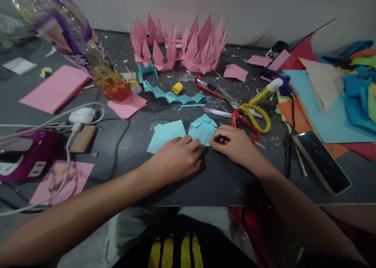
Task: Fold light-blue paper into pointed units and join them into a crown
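Observation:
A light-blue piece of folded paper [202, 128], with pleats along its top, lies on the dark table between my hands. My left hand [183, 156] is closed, its fingertips gripping the lower left edge of this piece. My right hand [232, 141] pinches the right corner with thumb and forefinger, the other fingers curled in. Partly under my left hand sits a flat light-blue paper sheet [167, 135]. Behind these lie a clear ruler [153, 124], a white pen [216, 112] and a zigzag strip of blue folded paper [169, 96].
Red-and-yellow scissors [258, 117], a red cutter [208, 87] and a glue stick [266, 92] lie beyond my right hand. A phone [321, 160] rests at right. Pink folded-paper spikes [202, 45] form a ring at the back. A bottle [100, 64] and a purple power strip [32, 154] stand left.

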Motion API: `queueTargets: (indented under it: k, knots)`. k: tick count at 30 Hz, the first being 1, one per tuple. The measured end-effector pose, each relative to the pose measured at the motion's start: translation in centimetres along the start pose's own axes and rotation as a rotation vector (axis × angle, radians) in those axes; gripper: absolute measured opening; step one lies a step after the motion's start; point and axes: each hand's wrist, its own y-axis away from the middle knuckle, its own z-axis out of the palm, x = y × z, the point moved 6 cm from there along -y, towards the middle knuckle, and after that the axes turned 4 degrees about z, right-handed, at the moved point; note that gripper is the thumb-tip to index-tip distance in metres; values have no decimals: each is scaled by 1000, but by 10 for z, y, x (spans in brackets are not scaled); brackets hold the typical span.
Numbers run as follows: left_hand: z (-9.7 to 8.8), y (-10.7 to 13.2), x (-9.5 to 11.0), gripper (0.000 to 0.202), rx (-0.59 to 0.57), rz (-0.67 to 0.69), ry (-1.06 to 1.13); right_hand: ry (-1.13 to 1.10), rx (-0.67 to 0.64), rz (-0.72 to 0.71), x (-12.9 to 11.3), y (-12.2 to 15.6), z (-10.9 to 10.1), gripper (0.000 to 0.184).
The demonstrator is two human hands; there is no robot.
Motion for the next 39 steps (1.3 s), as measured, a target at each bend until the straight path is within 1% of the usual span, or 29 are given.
queueTargets:
  k: [5,9,14,18,21,25,29,35,37,39]
  knots:
    - [1,-3,4,26,11,16,-17,11,-3,-9,1,-1,0,10]
    - [5,-5,6,24,0,28,33,18,-31,-6,1,-2,1,9]
    - [5,-5,6,29,8,26,59,45,-47,-1,1,-3,2,9]
    - [4,-5,5,31,8,4,50,25,-57,-5,3,-1,2,8]
    - [4,-4,3,36,0,38,56,-8,-78,9,6,-1,1,10]
    - [2,0,-1,40,0,114,110,-79,-139,42,11,-3,0,10]
    - [-2,4,-6,39,20,137,154,-146,-203,65,16,-2,2,8]
    - [-4,5,-5,29,25,120,160,-93,-207,0,14,-2,1,8]
    - [-3,4,-3,28,19,102,145,-63,-203,-54,12,-1,1,8]
    - [-3,4,-3,27,17,85,137,-25,-182,-132,8,2,0,14]
